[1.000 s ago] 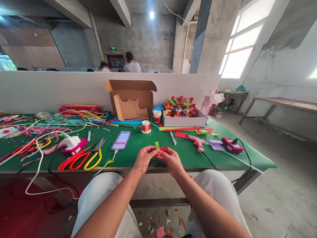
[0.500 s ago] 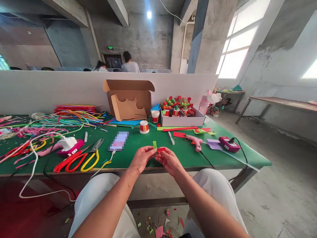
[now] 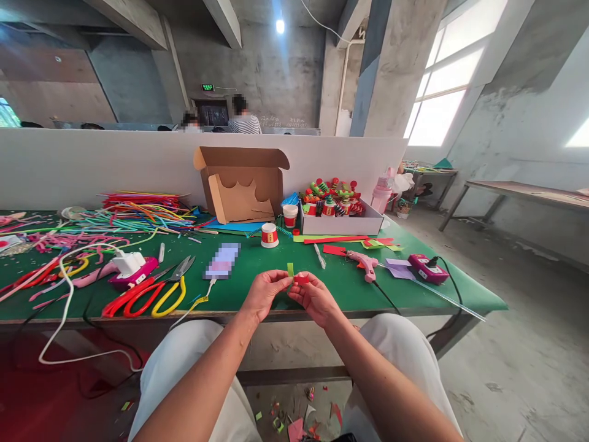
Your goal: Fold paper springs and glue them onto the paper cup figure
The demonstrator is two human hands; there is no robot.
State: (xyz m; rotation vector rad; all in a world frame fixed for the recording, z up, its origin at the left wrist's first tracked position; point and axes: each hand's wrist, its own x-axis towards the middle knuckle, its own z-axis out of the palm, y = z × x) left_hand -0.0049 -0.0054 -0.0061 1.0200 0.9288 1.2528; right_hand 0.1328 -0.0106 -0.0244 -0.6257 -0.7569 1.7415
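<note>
Now pinching green strip [image 3: 290, 269] w/ L hand [image 3: 263, 294], red strip [image 3: 301, 279] w/ R hand [image 3: 317, 299], close tog. over table [image 3: 294, 255], near side. Holding green upright, nearer L; red crosswise, to green's R. Can't tell if joined.

The window [image 3: 453, 69] glares white at right; a bulb [image 3: 280, 26] overhead flares bluish; edges look stretched.

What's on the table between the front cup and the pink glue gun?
In the head view: a white pen-like tool, then, near the glue gun, red paper.
</note>
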